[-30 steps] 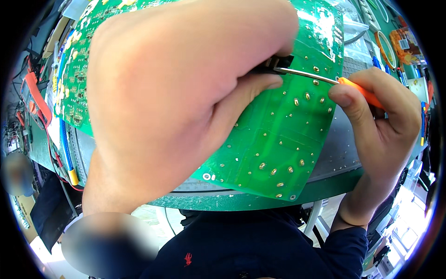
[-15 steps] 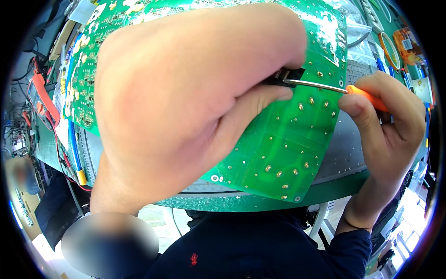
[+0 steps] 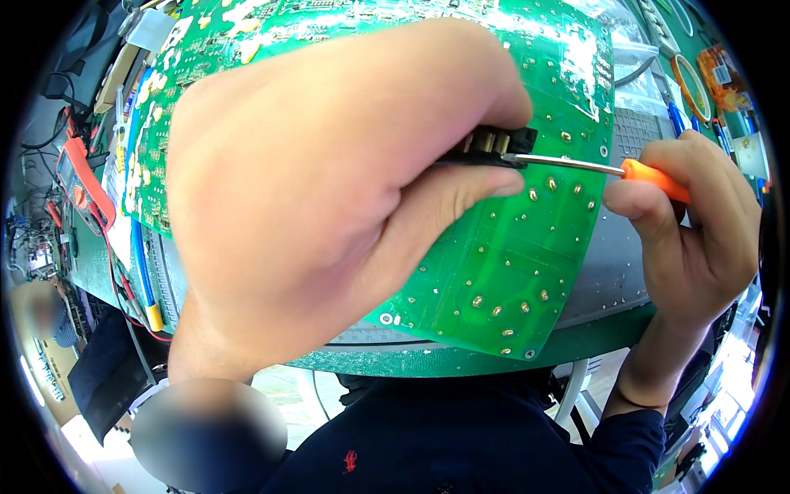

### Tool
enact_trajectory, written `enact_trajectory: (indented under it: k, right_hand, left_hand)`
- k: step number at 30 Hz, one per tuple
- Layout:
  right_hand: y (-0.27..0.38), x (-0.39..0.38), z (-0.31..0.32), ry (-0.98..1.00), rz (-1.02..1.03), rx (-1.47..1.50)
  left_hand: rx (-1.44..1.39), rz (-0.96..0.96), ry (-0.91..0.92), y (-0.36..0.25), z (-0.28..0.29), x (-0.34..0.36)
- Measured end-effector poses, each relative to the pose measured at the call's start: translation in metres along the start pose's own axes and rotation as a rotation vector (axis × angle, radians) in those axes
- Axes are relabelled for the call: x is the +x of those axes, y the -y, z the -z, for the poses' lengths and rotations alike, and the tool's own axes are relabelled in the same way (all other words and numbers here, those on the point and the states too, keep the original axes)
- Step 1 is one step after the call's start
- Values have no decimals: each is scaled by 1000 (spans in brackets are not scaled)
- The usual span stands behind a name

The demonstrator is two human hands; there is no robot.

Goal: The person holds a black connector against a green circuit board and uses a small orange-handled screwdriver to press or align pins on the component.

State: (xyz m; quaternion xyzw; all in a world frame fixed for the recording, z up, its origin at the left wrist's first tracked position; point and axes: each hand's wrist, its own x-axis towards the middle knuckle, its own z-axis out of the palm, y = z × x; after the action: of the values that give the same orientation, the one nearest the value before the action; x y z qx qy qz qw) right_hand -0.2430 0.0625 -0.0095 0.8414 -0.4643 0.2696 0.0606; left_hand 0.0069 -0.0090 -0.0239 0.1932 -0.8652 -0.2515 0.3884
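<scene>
My left hand (image 3: 329, 189) is closed round a small black connector block (image 3: 520, 142) with metal contacts, held above the board; most of the block is hidden by the fingers. In my right hand (image 3: 691, 222) is a screwdriver (image 3: 650, 177) with an orange handle, pinched between thumb and fingers. Its metal shaft points left, and the tip touches the block at its open side. Beneath both lies a large green circuit board (image 3: 461, 280) with solder joints showing.
A red multimeter (image 3: 86, 185) with leads lies at the left, beside a blue cable (image 3: 141, 263) with a yellow end. On the right are a tape roll (image 3: 690, 86), clear plastic bags (image 3: 638, 62) and an orange package (image 3: 724, 74). The green table edge (image 3: 461, 362) runs along the front.
The block sits turned slightly, showing more of its metal contacts. The screwdriver and my right hand have shifted a little right and down, the tip still at the block.
</scene>
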Motion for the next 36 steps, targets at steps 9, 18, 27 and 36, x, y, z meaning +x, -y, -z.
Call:
enact_trajectory:
  k: [9,18,27,36]
  right_hand:
    - [2,-1,-3,-71,-13,54]
    - [4,-1,-1,-83,-24,37]
    - [8,1,-4,-64,-95,90]
    - [13,1,-3,-41,-199,145]
  left_hand:
    - [144,4,18,-10,1,3]
    - [234,-3,41,-15,2,4]
    - [343,-65,55,-12,6,1]
    - [329,-206,-28,-4,3,1]
